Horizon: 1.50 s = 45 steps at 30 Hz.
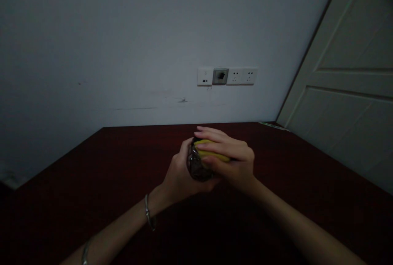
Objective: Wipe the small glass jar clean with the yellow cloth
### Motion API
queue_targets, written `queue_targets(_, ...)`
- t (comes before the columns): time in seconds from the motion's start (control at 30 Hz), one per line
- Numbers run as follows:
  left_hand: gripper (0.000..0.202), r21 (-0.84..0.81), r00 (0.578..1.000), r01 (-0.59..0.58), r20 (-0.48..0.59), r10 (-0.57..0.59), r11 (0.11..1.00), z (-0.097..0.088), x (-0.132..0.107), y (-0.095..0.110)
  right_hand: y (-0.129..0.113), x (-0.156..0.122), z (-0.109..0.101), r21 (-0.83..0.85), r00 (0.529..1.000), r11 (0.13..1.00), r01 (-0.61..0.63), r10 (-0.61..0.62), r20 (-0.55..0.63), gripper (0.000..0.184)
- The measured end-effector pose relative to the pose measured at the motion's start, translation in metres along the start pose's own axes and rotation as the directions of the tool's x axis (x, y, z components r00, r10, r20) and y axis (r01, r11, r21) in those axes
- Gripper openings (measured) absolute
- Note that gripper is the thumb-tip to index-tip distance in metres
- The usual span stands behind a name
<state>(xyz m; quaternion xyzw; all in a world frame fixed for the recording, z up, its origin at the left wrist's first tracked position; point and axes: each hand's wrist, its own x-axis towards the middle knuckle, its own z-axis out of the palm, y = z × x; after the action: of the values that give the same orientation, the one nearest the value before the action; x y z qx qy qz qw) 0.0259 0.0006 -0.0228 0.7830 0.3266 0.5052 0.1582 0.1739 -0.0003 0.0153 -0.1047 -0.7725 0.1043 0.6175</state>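
Observation:
Both my hands meet above the middle of a dark red table [107, 166]. My left hand [179, 175], with a thin bracelet on its wrist, is wrapped round a small dark shiny object [196, 167] from the left. My right hand [229, 156] lies over the top of it, fingers closed on a yellow part [211, 154] that sits on the dark object. The room is dim, so I cannot make out what the object is.
A white wall stands behind the table with a row of sockets and a switch [227, 76]. A pale panelled door [353, 93] is at the right. A thin greenish strip [273, 125] lies at the table's far right corner.

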Motion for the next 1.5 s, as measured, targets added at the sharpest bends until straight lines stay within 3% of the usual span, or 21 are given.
queue_targets(0.13,0.08,-0.005,1.0,-0.006,0.011,0.006,1.0,-0.003,0.002,0.001,0.009,-0.002,0.001,0.129,0.96,0.959,-0.252,0.265,-0.094,0.019)
queue_targets(0.2,0.081,-0.013,1.0,-0.015,0.015,0.016,1.0,-0.004,0.003,0.001,0.01,-0.002,0.0,0.161,0.936,0.934,-0.317,0.336,-0.106,0.017)
queue_targets(0.27,0.079,-0.044,0.999,-0.009,0.032,0.01,0.999,-0.004,0.004,0.002,0.009,-0.001,-0.002,0.137,0.942,0.942,-0.305,0.32,-0.099,0.019)
queue_targets(0.4,0.071,-0.137,0.995,0.068,0.083,-0.057,0.988,-0.001,0.004,0.003,0.004,0.002,-0.009,0.007,0.994,0.995,-0.1,0.1,0.037,0.028)
queue_targets(0.53,0.062,-0.217,0.987,0.139,0.111,-0.117,0.966,0.004,0.003,0.0,0.004,0.005,-0.019,-0.033,0.974,0.999,0.043,-0.034,0.225,0.038)
queue_targets(0.8,0.068,-0.347,0.983,0.131,0.165,-0.077,0.929,0.001,0.004,0.002,0.015,0.005,-0.024,0.017,0.976,0.989,-0.148,0.143,0.164,0.028)
queue_targets(0.9,0.067,-0.303,0.985,0.133,0.143,-0.093,0.944,0.0,0.004,0.002,0.011,0.007,-0.022,0.011,0.976,0.985,-0.17,0.166,0.14,0.025)
queue_targets(1.1,0.062,-0.137,0.986,0.149,0.096,-0.137,0.979,0.001,0.002,0.004,-0.004,0.009,-0.018,-0.084,0.967,0.996,0.042,-0.02,0.256,0.033)
queue_targets(1.17,0.061,-0.09,0.987,0.137,0.091,-0.129,0.986,0.0,0.002,0.007,-0.003,0.009,-0.017,-0.087,0.973,0.996,0.015,0.005,0.229,0.03)
queue_targets(1.23,0.067,-0.042,0.991,0.103,0.088,-0.099,0.994,-0.002,0.003,0.011,0.001,0.009,-0.016,-0.076,0.984,0.993,-0.096,0.106,0.144,0.024)
queue_targets(1.37,0.075,0.074,0.992,0.072,0.095,-0.079,0.995,-0.003,0.003,0.015,0.003,0.01,-0.014,-0.074,0.958,0.956,-0.284,0.286,0.024,0.017)
queue_targets(1.43,0.078,0.13,0.994,0.063,0.075,-0.073,0.989,-0.003,0.001,0.011,0.0,0.01,-0.011,-0.121,0.972,0.965,-0.233,0.236,0.015,0.018)
queue_targets(1.5,0.078,0.188,0.995,0.064,0.058,-0.076,0.98,-0.001,0.0,0.004,-0.005,0.008,-0.009,-0.188,0.99,0.976,-0.106,0.12,0.068,0.022)
